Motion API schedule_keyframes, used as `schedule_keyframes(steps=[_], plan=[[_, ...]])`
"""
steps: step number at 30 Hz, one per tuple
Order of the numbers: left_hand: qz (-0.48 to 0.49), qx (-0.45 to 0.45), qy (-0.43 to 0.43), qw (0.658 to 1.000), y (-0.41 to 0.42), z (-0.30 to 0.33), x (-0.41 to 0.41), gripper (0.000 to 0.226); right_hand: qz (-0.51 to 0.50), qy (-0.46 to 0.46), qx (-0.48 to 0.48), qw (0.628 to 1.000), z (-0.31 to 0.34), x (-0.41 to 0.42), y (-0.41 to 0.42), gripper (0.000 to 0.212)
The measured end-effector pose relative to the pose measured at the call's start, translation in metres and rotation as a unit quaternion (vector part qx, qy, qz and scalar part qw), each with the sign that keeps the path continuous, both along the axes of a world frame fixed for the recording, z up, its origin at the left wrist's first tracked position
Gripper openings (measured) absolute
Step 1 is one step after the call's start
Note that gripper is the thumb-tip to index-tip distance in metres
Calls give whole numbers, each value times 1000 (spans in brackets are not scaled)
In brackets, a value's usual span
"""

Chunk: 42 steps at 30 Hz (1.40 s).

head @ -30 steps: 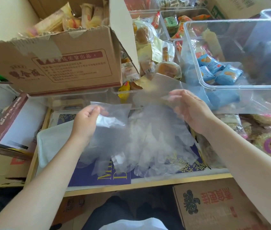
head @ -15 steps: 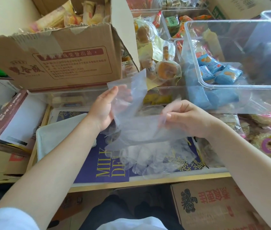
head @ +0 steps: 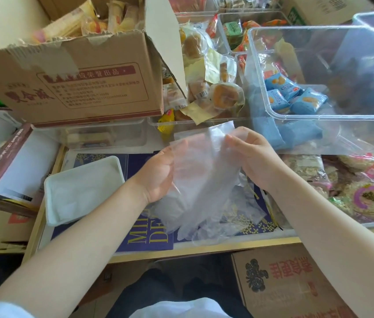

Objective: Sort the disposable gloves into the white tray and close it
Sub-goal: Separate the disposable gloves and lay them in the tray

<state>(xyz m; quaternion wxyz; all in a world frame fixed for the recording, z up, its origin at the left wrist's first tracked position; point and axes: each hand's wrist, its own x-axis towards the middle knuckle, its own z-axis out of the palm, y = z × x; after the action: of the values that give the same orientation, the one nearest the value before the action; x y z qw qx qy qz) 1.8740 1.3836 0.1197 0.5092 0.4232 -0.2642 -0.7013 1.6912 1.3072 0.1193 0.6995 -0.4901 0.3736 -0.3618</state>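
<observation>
gloves (head: 204,180) clear film, held above blue mat (head: 149,242), more heaped beneath | left hand (head: 158,175) cups underside, fingers loosely curled | right hand (head: 250,154) pinches cuff edge | tray (head: 53,203) just left, open | likely feather-light, limp, clingy; grip at cuff
</observation>
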Motion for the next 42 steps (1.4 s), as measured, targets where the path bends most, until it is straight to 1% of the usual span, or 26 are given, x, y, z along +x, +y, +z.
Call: schedule_keyframes(steps=[2,5,6,7,8,9,10,11,12,13,15,18,21,22,25,27,29,30,31,32,34,36,37,39,40,42], plan=[[-5,7,-10,1000,1,-4,0,39,-63,50,-7,997,-1,2,3,25],[-30,15,-37,999,7,-4,3,58,-132,97,-23,986,-5,4,6,26],[-30,12,-67,997,11,-4,4,63,-145,114,-30,982,-6,4,8,26],[-29,0,-122,992,14,-4,4,64,-154,131,-37,979,-7,4,9,25],[-34,-20,-207,978,18,-4,5,62,-160,144,-43,976,-9,5,9,24],[-43,-41,-305,950,20,-7,6,55,-166,153,-44,973,-10,5,10,22],[-45,-57,-401,913,23,-11,8,43,-168,156,-41,972,-11,6,11,21],[-43,-69,-469,880,24,-14,9,29,-169,158,-33,972,-11,7,11,20],[-39,-84,-498,862,25,-16,10,18,-167,154,-23,974,-11,8,11,19],[-36,-99,-507,855,26,-19,11,11,-165,146,-13,975,-11,9,11,17],[-28,-108,-500,859,27,-23,14,11,-158,119,5,980,-11,12,11,8],[-17,-105,-463,880,27,-26,22,17,-108,98,47,988,-13,9,8,35],[-9,-114,-434,893,27,-29,32,19,13,114,122,986,-10,3,12,32],[-3,-113,-417,902,27,-29,34,19,28,120,140,983,-12,1,13,34],[14,-107,-382,918,28,-36,44,22,36,117,144,982,-22,-1,16,44],[12,-105,-366,924,28,-42,53,21,69,83,143,984,-24,4,19,41],[-3,-105,-366,925,29,-46,61,16,70,53,128,988,-29,10,20,42],[-14,-101,-373,922,30,-47,64,18,53,48,110,991,-31,15,21,38],[-28,-97,-383,918,32,-49,68,22,29,50,90,994,-31,20,22,27],[-48,-88,-388,916,33,-50,73,27,7,65,67,996,-33,25,23,18],[-116,-47,-381,916,37,-55,88,33,-19,116,37,992,-35,36,26,17],[-179,-1,-401,898,40,-58,103,30,-10,145,22,989,-36,46,30,16],[-188,18,-402,896,40,-60,108,24,5,149,19,989,-37,52,34,14],[-171,32,-374,911,37,-61,111,14,34,158,2,987,-38,63,40,13],[-156,35,-354,922,35,-63,111,14,46,162,-19,986,-38,69,43,14],[-131,48,-294,946,29,-64,112,28,70,147,-48,985,-38,80,46,14]])
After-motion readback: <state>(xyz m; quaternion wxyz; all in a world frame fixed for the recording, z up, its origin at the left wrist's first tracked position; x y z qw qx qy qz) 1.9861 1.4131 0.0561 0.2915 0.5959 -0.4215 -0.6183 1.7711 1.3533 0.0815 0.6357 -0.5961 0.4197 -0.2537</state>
